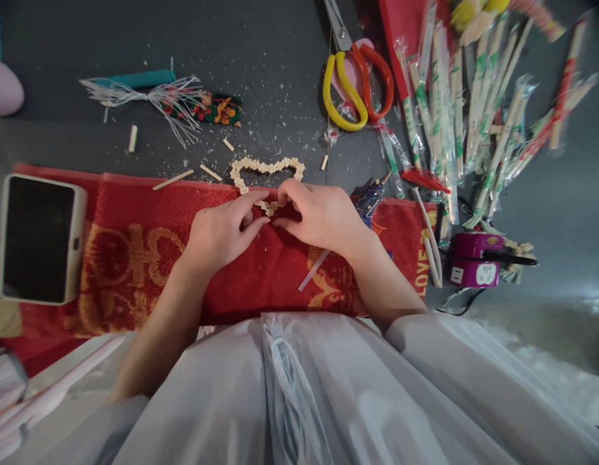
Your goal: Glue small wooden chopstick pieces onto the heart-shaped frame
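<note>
Pale grey, smooth fabric (222,400) is spreading across the foreground, nearer the camera than the fingers (295,192). Beyond it, the left hand (217,236) and the right hand (326,216) are facing each other over a folded red towel with golden patterns (261,278). Between their fingers is sitting the lower tip of a heart-shaped outline built from small, cream-coloured pieces (235,173); its two lobes are reaching past the fingertips onto the dark grey tabletop (135,26). Thumbs and index fingers are curving in from both sides, but whether they are clamping on the outline or only steadying it cannot be told, since the knuckles are hiding the contact.

Short, pale wooden sticks (211,172) are lying beyond the left fingers, and a dark blue glue gun with a pointed metal nozzle (372,197) is resting just beside the right wrist. Uneven pressure from the two hands could be bending the narrow tip until a joint cracks, especially if any glue is soft. Because the outline is straddling the towel's edge, rucking cloth could be tilting it out of shape. A rightward slip of the right fingers could be bringing skin against the nozzle, which may be hot.
</note>
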A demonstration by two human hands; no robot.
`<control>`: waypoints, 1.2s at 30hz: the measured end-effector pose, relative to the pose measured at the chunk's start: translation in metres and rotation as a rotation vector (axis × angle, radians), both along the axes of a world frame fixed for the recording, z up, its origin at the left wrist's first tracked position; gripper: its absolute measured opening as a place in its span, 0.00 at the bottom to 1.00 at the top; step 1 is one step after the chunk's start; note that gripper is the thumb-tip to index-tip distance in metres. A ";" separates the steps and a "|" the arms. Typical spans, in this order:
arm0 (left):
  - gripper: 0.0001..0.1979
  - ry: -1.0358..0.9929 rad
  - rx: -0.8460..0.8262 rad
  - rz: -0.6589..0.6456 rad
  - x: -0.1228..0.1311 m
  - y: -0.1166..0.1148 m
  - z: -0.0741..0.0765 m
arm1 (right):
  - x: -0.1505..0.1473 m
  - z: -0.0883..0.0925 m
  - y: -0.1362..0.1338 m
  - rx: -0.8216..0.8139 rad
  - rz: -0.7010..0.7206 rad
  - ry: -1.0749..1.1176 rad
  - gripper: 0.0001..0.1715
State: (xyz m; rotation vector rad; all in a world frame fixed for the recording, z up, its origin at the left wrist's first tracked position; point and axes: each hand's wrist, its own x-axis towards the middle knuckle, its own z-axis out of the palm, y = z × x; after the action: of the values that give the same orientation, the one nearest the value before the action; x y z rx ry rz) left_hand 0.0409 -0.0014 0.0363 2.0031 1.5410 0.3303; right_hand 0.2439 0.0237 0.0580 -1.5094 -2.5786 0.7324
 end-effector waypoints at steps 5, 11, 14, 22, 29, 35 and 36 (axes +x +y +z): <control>0.23 -0.037 -0.028 -0.013 -0.002 0.001 -0.001 | -0.004 -0.006 -0.001 0.034 0.027 -0.005 0.10; 0.22 -0.075 -0.033 -0.066 -0.004 0.007 0.001 | -0.006 -0.011 -0.004 0.093 0.053 -0.013 0.15; 0.21 -0.116 -0.036 -0.088 -0.005 0.009 -0.001 | -0.008 -0.012 -0.005 0.104 0.039 -0.029 0.16; 0.18 -0.141 -0.066 -0.075 -0.005 0.011 -0.003 | -0.008 -0.015 -0.007 0.120 0.037 -0.029 0.18; 0.19 -0.148 -0.032 -0.119 -0.006 0.014 -0.002 | -0.013 0.005 -0.011 0.056 -0.051 -0.119 0.14; 0.18 -0.107 -0.043 -0.132 -0.006 0.015 -0.004 | -0.037 0.013 -0.032 0.013 -0.339 -0.220 0.15; 0.19 -0.106 -0.053 -0.137 -0.006 0.015 -0.003 | -0.042 0.011 -0.036 0.007 -0.391 -0.223 0.15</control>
State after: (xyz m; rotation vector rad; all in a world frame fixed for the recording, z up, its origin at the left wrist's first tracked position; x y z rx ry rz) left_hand 0.0352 0.0134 0.0330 2.0047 1.3266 0.3315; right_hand 0.2024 -0.0119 0.0688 -2.1114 -2.3002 0.5336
